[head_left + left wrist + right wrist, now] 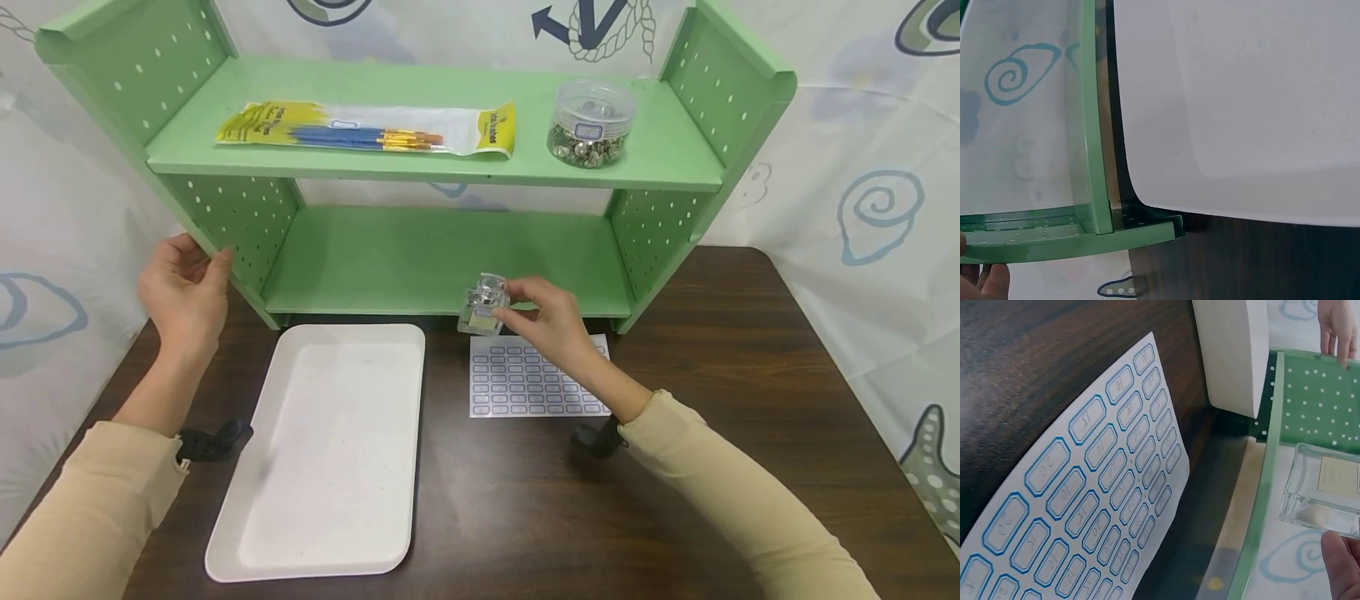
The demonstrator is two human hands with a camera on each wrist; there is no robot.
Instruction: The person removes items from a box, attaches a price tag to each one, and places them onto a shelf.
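My right hand (553, 323) pinches a small clear glass bottle (477, 323), which looks like a perfume bottle with a faceted clear cap and a pale yellow label. It is held at the front edge of the lower shelf, above the far edge of a label sheet (517, 393). In the right wrist view a fingertip (1339, 562) lies against the bottle's glass. At the left, my left hand (183, 292) grips the front edge of the green shelf unit's side panel (247, 217), thumb inside and fingers outside; the left wrist view shows only some fingertips (994, 281) there.
A white tray (330, 450) lies on the dark wooden table (510, 517) before the unit's left half. On the upper shelf (420, 83) are a packet of blue-handled paintbrushes (360, 135) and a clear jar (592, 125) of small metal pieces. A patterned cloth hangs behind.
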